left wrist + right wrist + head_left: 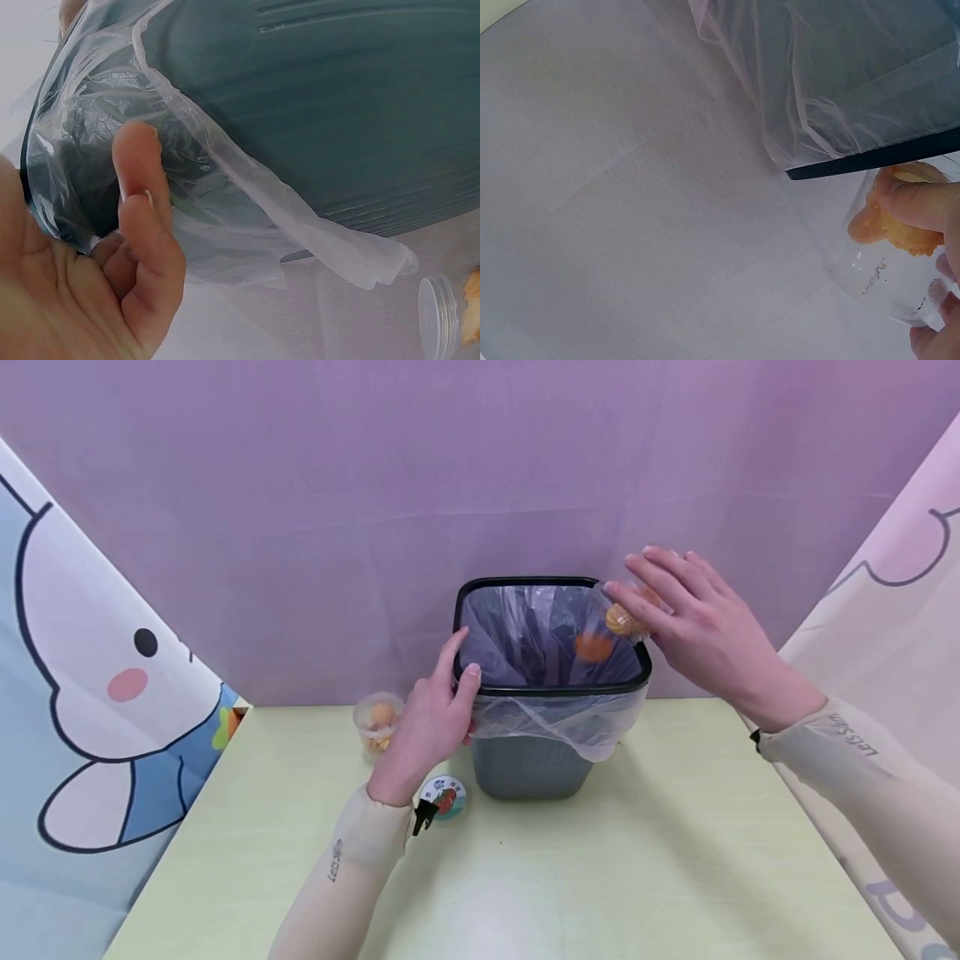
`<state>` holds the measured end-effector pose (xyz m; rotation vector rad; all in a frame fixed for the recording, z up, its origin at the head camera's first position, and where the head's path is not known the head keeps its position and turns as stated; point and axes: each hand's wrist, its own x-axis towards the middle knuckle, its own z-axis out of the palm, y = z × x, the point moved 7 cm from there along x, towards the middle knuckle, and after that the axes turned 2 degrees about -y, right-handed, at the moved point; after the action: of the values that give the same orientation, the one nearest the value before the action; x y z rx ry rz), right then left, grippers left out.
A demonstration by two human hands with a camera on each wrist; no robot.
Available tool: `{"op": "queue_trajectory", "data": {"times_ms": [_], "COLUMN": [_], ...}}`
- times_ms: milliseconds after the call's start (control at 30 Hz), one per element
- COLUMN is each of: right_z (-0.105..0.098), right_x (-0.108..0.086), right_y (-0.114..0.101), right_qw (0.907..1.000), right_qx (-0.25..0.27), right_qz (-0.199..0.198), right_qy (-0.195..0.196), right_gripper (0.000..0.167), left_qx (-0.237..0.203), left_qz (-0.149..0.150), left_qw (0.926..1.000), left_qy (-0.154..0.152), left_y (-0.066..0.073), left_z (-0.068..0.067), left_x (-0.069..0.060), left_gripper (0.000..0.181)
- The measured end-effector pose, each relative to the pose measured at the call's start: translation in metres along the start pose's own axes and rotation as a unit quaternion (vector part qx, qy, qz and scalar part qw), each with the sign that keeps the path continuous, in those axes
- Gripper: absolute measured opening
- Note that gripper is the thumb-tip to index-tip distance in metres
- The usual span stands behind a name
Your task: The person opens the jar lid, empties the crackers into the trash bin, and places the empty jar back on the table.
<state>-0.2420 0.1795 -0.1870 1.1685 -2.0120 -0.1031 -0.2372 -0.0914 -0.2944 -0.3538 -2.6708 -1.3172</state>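
A grey bin with a black rim is lined with a clear bag. My left hand grips its left rim, thumb and fingers around the edge; the left wrist view shows curled fingers beside the bag. Over the right rim, my right hand holds a tilted clear container with yellowish cookies. A blurred orange piece shows inside the bin's opening. In the right wrist view, the clear container has cookies in it, and a finger of my right hand lies across it.
Left of the bin, another clear container holds cookies, partly behind my left arm. A round printed lid lies on the pale green table near my left wrist. A purple cloth hangs behind, with printed cartoon panels at both sides.
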Motion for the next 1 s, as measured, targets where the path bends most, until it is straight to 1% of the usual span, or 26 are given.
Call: {"op": "queue_trajectory", "data": {"times_ms": [167, 400, 467, 633, 700, 767, 933, 1000], "right_z": [0.002, 0.003, 0.005, 0.009, 0.008, 0.006, 0.002, 0.001], "right_x": [0.0, 0.0, -0.001, -0.002, -0.002, -0.002, -0.002, -0.002], "right_y": [-0.002, -0.012, -0.015, -0.018, -0.018, -0.016, -0.013, -0.012], "right_qw": [1.0, 0.9994, 0.9987, 0.9934, 0.9926, 0.9939, 0.9985, 0.9991], "right_qx": [0.0, -0.007, -0.017, -0.049, -0.054, -0.05, -0.027, -0.018], "right_qz": [0.001, -0.03, -0.037, -0.054, -0.055, -0.053, -0.042, -0.036], "right_qy": [-0.006, -0.016, -0.031, -0.088, -0.093, -0.082, -0.023, -0.012], "right_gripper": [0.075, 0.079, 0.077, 0.077, 0.077, 0.077, 0.073, 0.072], "left_qx": [-0.003, -0.002, -0.002, -0.004, -0.005, -0.007, -0.008, -0.005], "left_qz": [-0.002, -0.001, 0.0, -0.001, -0.001, -0.001, 0.001, 0.002], "left_qw": [1.0, 1.0, 1.0, 1.0, 1.0, 1.0, 1.0, 1.0], "left_qy": [-0.002, -0.002, -0.002, -0.002, -0.001, 0.0, 0.002, 0.003], "left_y": [-0.001, -0.002, -0.003, -0.003, -0.003, -0.003, -0.003, -0.004], "left_z": [0.0, 0.001, 0.0, 0.0, 0.0, 0.0, 0.0, 0.0], "left_x": [-0.001, 0.0, 0.0, -0.001, -0.001, 0.0, 0.001, 0.001], "left_gripper": [0.057, 0.058, 0.058, 0.058, 0.058, 0.057, 0.056, 0.056]}}
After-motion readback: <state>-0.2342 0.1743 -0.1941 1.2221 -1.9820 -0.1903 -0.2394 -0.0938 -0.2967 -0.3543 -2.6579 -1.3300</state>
